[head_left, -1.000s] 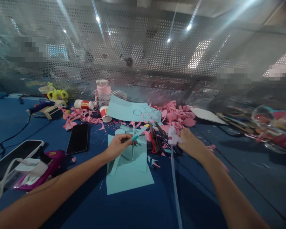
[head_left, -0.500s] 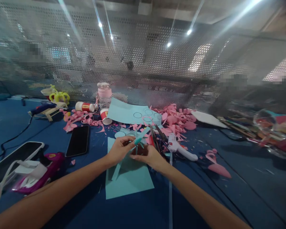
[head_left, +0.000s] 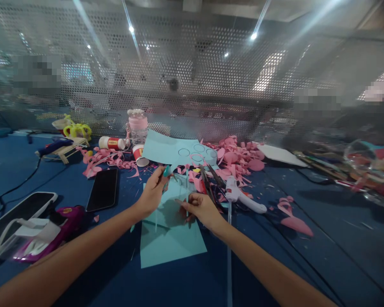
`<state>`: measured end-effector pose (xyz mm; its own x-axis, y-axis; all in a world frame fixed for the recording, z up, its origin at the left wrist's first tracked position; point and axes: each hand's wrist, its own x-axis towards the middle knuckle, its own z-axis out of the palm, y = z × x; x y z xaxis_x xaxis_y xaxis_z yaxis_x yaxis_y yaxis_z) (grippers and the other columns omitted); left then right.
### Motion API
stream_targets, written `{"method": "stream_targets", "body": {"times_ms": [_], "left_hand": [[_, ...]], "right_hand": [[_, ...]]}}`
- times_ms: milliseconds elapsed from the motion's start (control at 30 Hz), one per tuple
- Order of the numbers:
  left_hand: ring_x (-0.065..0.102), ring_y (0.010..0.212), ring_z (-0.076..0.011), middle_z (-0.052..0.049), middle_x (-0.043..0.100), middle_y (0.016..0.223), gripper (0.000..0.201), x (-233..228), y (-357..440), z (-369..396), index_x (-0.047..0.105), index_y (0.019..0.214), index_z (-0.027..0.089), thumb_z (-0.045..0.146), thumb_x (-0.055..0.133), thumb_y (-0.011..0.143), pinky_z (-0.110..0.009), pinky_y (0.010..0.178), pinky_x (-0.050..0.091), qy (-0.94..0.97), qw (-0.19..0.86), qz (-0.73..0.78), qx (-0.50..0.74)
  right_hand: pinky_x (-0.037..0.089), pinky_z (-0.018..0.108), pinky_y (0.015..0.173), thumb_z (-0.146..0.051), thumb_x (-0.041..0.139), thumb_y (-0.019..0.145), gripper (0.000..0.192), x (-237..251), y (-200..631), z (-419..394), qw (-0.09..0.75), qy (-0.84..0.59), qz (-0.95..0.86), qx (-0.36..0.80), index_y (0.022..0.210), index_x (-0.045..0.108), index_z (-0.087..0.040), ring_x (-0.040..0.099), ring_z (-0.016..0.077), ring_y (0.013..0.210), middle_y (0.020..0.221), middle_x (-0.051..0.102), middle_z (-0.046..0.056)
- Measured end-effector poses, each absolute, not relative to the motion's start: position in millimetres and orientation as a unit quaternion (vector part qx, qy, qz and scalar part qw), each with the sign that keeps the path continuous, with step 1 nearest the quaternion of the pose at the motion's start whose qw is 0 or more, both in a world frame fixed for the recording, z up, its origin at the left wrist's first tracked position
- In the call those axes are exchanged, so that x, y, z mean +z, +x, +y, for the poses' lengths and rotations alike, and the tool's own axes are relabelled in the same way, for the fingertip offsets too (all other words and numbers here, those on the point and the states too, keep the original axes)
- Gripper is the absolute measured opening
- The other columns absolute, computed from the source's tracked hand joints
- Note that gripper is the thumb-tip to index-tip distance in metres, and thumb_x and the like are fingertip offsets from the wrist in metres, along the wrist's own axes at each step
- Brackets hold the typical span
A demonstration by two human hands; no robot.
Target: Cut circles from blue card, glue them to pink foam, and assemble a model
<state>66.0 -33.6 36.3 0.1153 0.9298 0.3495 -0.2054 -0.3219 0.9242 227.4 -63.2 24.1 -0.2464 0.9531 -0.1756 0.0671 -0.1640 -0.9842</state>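
Blue desk (head_left: pixel 275 264) under me, mid-cut: my left hand (head_left: pixel 152 194) grips a teal-handled cutter (head_left: pixel 166 171), fingers closed, over the teal paper sheet (head_left: pixel 171 238) near the desk's middle; my right hand (head_left: pixel 201 207) pinches a thin paper strip (head_left: pixel 187 187). Next I'd steady that strip. Toward the far edge, the paper cup (head_left: pixel 140 154) lies tipped, contents unclear.

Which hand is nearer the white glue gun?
Right. The right hand sits just left of the white glue gun; the left hand is farther left, beyond it.
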Motion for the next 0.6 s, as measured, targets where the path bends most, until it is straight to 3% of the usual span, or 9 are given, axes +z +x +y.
{"method": "stream_targets", "body": {"times_ms": [233, 433, 600], "left_hand": [[0.038, 0.048, -0.0072, 0.004, 0.045, 0.049, 0.037, 47.6, 64.1, -32.4, 0.051, 0.051, 0.015, 0.045, 0.068, 0.065, -0.021, 0.048, 0.030, 0.580, 0.480, 0.335, 0.567], [0.055, 0.061, -0.0123, -0.001, 0.064, 0.063, 0.016, 44.4, 64.8, -29.5, 0.066, 0.071, 0.016, 0.031, 0.067, 0.068, -0.024, 0.060, 0.041, 0.592, 0.464, 0.362, 0.549], [0.055, 0.064, -0.0125, -0.002, 0.065, 0.067, 0.014, 40.7, 67.6, -27.9, 0.066, 0.067, 0.016, 0.026, 0.073, 0.060, -0.024, 0.062, 0.042, 0.571, 0.423, 0.404, 0.576]], "right_hand": [[0.046, 0.020, 0.038, -0.052, 0.074, 0.051, 0.045, 18.4, 229.4, -61.2, 0.359, -0.478, -0.544, 0.588, 0.060, 0.050, -0.015, 0.057, 0.0095, 0.039, 0.054, 0.063, 0.001], [0.046, 0.020, 0.038, -0.055, 0.074, 0.047, 0.049, 20.7, 228.9, -63.8, 0.366, -0.494, -0.528, 0.586, 0.058, 0.045, -0.017, 0.058, 0.0103, 0.044, 0.055, 0.062, 0.000], [0.046, 0.021, 0.039, -0.053, 0.074, 0.051, 0.044, 22.5, 227.0, -66.6, 0.353, -0.490, -0.541, 0.586, 0.059, 0.050, -0.017, 0.059, 0.0117, 0.045, 0.056, 0.062, 0.000]]}}
